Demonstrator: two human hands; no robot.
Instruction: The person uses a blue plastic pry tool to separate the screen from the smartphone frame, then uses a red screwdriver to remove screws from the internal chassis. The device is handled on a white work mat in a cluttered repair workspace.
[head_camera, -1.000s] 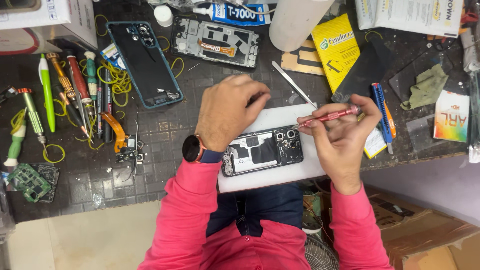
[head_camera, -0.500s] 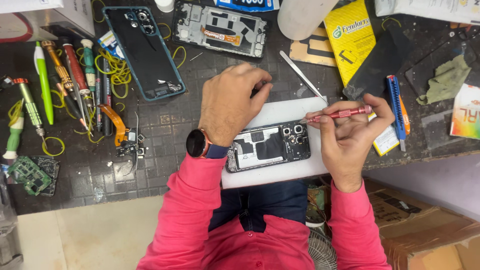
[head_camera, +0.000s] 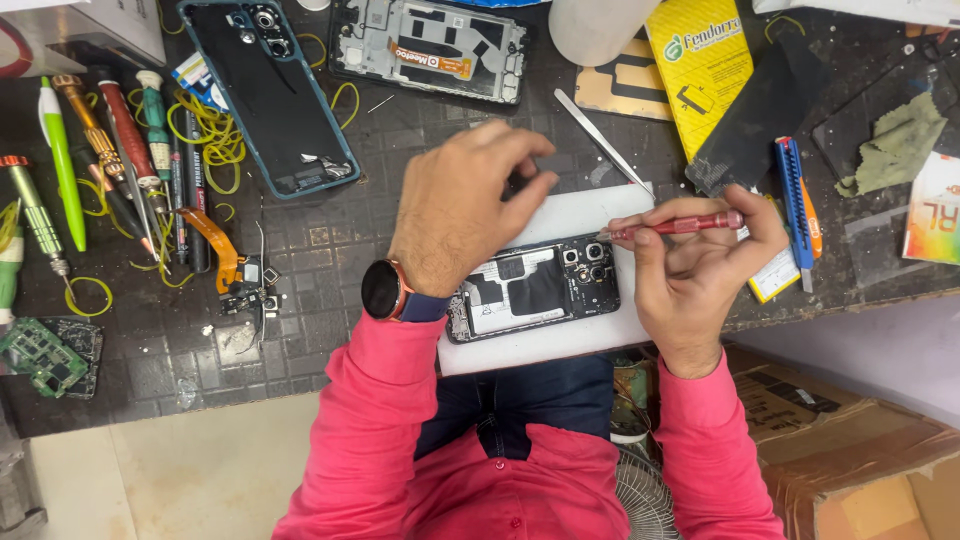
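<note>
An opened phone (head_camera: 535, 290) with its back off lies on a white pad (head_camera: 560, 345) at the bench's front edge. My left hand (head_camera: 470, 205) hovers over the phone's left end, fingers curled together near a small dark part I cannot make out. A round watch sits on that wrist. My right hand (head_camera: 700, 265) grips a red screwdriver (head_camera: 680, 225), held level with its tip pointing left, just above the phone's camera corner.
A dark teal back cover (head_camera: 270, 95) and a phone frame (head_camera: 435, 50) lie at the back. Screwdrivers and pens (head_camera: 110, 150), yellow rubber bands, a flex cable (head_camera: 215, 250) and a green circuit board (head_camera: 40, 355) fill the left. Tweezers (head_camera: 600, 140), a yellow packet (head_camera: 705, 70), a blue cutter (head_camera: 795, 200) lie right.
My left hand has lifted off the phone and drawn its fingers together above it. The right hand keeps the screwdriver near the camera corner. The view has shifted slightly.
</note>
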